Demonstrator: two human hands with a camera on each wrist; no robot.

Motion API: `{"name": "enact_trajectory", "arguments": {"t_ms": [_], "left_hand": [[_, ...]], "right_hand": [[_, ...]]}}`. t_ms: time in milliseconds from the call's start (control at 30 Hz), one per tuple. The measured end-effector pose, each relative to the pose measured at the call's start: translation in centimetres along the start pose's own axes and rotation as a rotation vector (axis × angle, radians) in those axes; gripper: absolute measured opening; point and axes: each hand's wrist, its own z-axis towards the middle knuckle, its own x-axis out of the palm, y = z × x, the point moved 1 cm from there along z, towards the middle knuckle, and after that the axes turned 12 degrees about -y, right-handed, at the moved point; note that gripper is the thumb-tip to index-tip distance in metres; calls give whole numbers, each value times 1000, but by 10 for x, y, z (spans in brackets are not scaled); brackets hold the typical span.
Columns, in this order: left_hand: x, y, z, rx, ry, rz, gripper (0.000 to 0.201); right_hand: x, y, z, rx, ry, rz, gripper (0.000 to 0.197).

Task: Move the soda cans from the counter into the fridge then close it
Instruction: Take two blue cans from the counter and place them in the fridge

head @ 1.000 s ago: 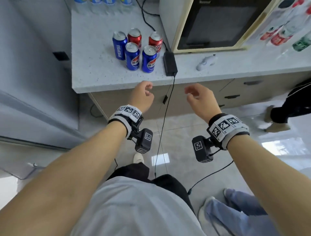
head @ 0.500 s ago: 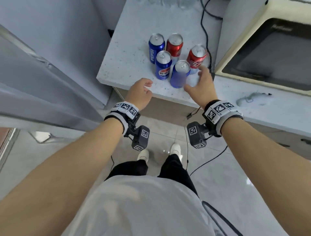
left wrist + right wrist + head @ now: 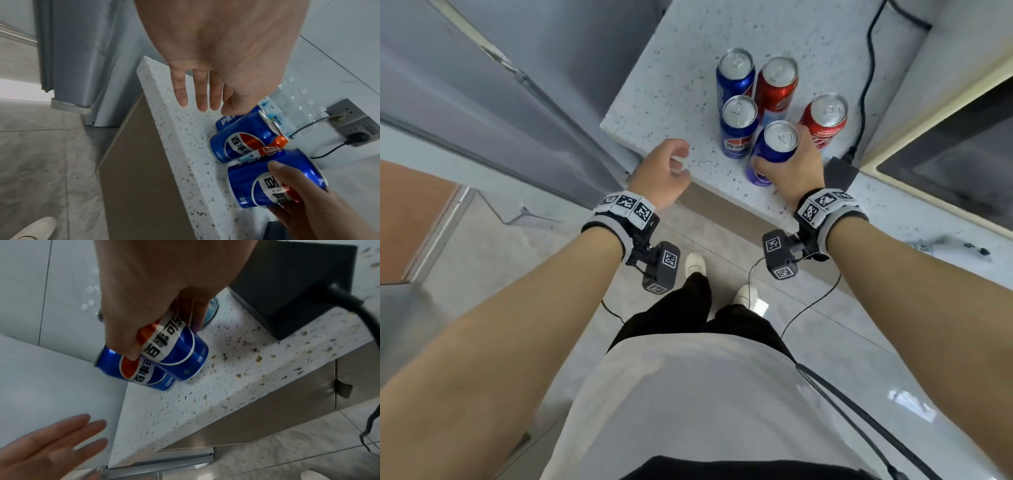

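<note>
Several soda cans stand on the speckled white counter. My right hand grips the nearest blue can, thumb and fingers wrapped around its side; the same blue can shows in the right wrist view and again as a blue can in the left wrist view. Beside it stand a second blue can, a third blue can and two red cans. My left hand hovers over the counter's front corner, fingers relaxed and empty. The grey fridge stands to the left.
A black power adapter lies just right of the held can, with its cable running back to a wall socket. A microwave fills the right of the counter. Clear water bottles stand against the back wall.
My right hand has moved forward and closed around the nearest blue can. The view has moved closer to the counter; the left hand stays near the counter corner.
</note>
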Motion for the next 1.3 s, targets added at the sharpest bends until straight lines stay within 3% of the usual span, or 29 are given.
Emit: {"name": "enact_trajectory", "arguments": {"t_ms": [300, 567, 733, 967, 1133, 1300], "left_hand": [[39, -71, 64, 205, -35, -9, 64], [64, -59, 85, 251, 8, 11, 68], [63, -57, 76, 186, -33, -114, 66], [33, -49, 35, 36, -155, -118, 67], [1, -22, -16, -65, -317, -102, 67], [-26, 21, -79, -193, -345, -43, 69]], "right_hand": [[-45, 13, 2, 23, -32, -22, 71], [-54, 9, -13, 19, -29, -113, 70], [-54, 12, -22, -1, -12, -127, 69], [-47, 21, -20, -136, 83, -97, 70], [-19, 27, -29, -267, 253, -72, 64], [20, 39, -60, -395, 459, -88, 65]]}}
